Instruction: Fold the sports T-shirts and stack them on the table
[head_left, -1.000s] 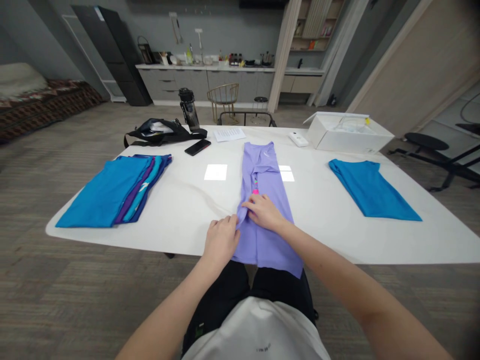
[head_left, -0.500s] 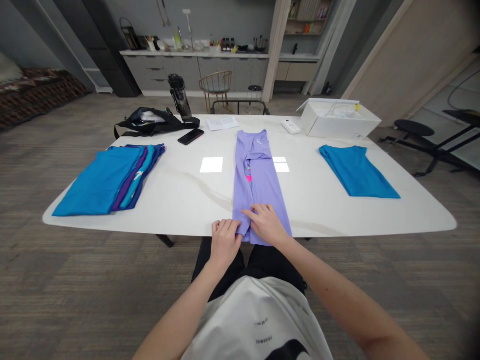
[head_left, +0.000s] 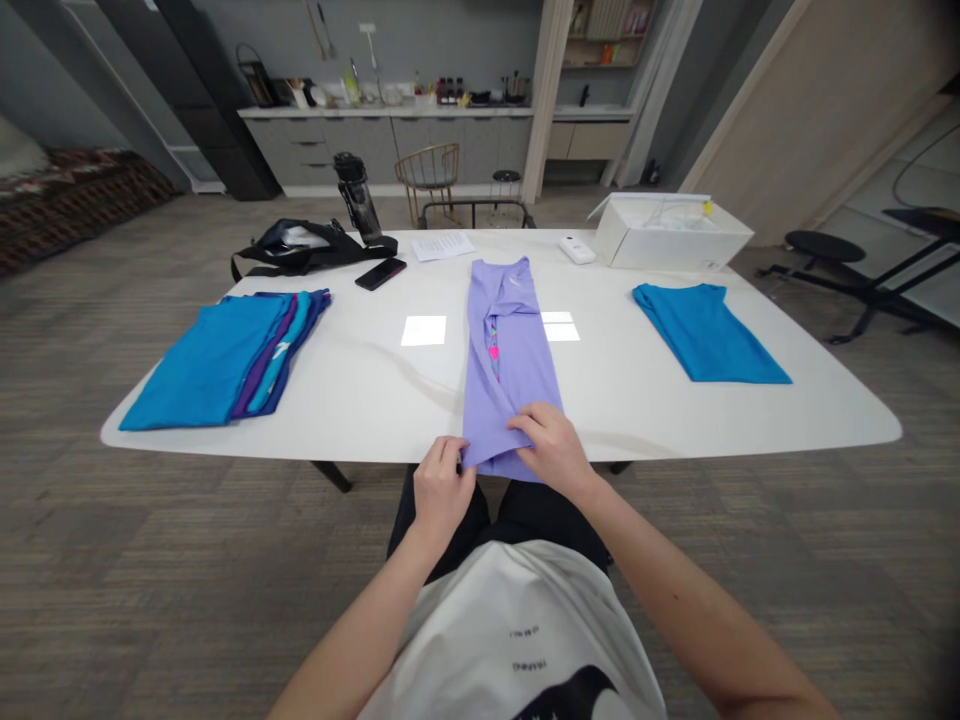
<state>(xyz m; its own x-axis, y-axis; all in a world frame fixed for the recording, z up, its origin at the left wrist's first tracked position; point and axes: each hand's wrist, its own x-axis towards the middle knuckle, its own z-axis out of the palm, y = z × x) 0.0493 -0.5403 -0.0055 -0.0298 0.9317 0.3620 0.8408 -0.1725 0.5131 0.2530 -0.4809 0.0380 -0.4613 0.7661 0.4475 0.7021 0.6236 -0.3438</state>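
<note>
Lavender leggings (head_left: 517,350) lie lengthwise in front of me, a small pale logo near their far end. Bright pink print shows through a gap along the layers. My left hand (head_left: 444,480) pinches the near left corner of the fabric at the table's edge. With thumb and fingers closed, my right hand (head_left: 551,445) grips the upper layer a little to the right. Between the hands this layer is pulled taut, and the lower layer hangs just over the edge.
Folded garments (head_left: 210,360) in blue, purple and navy overlap on the left of the white table (head_left: 367,400). A folded blue garment (head_left: 709,335) lies right. Farther back are a black bag (head_left: 292,245), bottle (head_left: 358,200), phone (head_left: 381,273), paper (head_left: 442,246) and white box (head_left: 675,235).
My right hand has shifted right, drawing the upper layer's near end across and widening it. My left hand has moved slightly left with its corner. The view has shifted slightly.
</note>
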